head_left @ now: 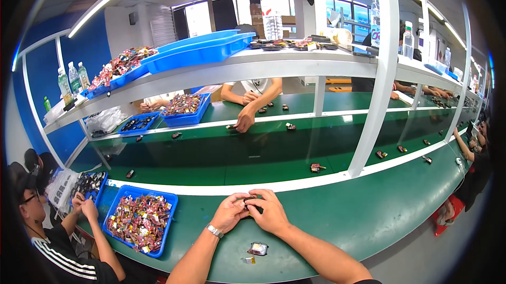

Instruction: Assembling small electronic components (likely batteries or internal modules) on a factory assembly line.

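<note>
My left hand (229,214), with a metal watch on its wrist, and my right hand (271,213) meet over the green bench. Between their fingertips they grip a small dark casing (249,199), mostly hidden by the fingers. Nearer to me on the bench lies a small black casing with a silvery-white inside (258,248). Beside it is a small flat silver-and-yellow part (249,260). To the left of my hands, a blue tray (173,223) holds a heap of small red, silver and yellow parts.
Past a white rail, a green conveyor belt (253,156) carries scattered small assemblies (317,168). Above it runs a shelf (221,68) with blue trays (200,52) and bottles. A white post (371,94) rises front right. A co-worker (58,231) sits at left; another person's hand (244,119) reaches over the belt.
</note>
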### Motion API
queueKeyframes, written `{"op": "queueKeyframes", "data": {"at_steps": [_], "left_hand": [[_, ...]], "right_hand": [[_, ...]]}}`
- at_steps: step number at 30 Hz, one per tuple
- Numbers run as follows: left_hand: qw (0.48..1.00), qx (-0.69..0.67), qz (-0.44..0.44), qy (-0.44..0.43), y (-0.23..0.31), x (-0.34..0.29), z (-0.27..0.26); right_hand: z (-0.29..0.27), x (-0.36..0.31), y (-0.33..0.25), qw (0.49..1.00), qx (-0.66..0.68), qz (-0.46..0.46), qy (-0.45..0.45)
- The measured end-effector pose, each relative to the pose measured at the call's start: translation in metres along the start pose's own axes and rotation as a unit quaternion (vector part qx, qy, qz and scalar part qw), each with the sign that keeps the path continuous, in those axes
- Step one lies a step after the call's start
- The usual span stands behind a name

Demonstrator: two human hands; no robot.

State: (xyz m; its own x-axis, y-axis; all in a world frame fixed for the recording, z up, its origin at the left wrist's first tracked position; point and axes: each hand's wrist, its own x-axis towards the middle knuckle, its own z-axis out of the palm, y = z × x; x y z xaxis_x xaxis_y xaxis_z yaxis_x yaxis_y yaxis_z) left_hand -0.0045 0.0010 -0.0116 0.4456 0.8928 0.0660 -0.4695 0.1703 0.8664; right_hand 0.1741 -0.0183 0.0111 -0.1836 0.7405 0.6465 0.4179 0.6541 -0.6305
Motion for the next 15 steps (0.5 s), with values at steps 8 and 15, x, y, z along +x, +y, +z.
{"op": "queueKeyframes", "data": {"at_steps": [8,15], "left_hand": [[1.0,0.009,-0.002,0.01,-0.002,0.002,0.002],[0.999,-0.026,0.032,0.008,-0.001,0.002,0.0]], "right_hand": [[0.002,-0.001,0.002,1.0,-0.003,0.012,0.009],[-0.005,0.004,-0.01,0.996,-0.049,-0.074,0.008]]}}
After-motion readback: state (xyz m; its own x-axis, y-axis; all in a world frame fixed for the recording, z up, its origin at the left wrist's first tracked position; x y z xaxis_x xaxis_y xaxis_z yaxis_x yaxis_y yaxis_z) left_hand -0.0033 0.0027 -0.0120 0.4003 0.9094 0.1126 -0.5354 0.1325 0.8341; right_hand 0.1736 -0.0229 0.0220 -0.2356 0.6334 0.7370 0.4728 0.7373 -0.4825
